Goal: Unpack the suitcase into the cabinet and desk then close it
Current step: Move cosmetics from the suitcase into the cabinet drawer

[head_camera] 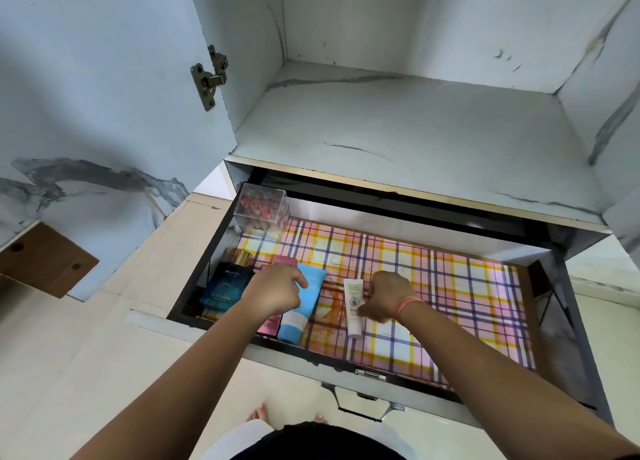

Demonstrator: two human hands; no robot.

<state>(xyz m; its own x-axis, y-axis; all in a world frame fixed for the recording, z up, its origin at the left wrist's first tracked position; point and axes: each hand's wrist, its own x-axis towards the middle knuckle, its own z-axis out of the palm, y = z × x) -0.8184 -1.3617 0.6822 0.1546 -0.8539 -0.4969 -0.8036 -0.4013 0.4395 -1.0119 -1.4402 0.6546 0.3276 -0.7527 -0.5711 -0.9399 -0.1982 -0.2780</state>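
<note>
Cabinet (381, 120) seen from above, with its door (104, 95) swung open at 10 o'clock and a marbled shelf at 12 o'clock. Below the shelf, a drawer (346, 359) is pulled out toward the viewer, lined with pink, yellow and purple plaid paper (450, 286).

In the drawer's 11 o'clock corner stands a clear box (263, 210) of small red and brown items. Along the left side, at about 9 o'clock, lies a blue perfume bottle (225, 286) with a gold cap. Just to its right lies a pink box (268, 326), then a blue tube (304, 307) touching it.

The left hand (277, 289) hovers over the pink box and blue tube, fingers curled downward; whether it grips anything cannot be told. The right hand (388, 296), an orange band (408, 303) at its wrist, pinches a white tube (354, 303) lying on the paper near the drawer's centre.
</note>
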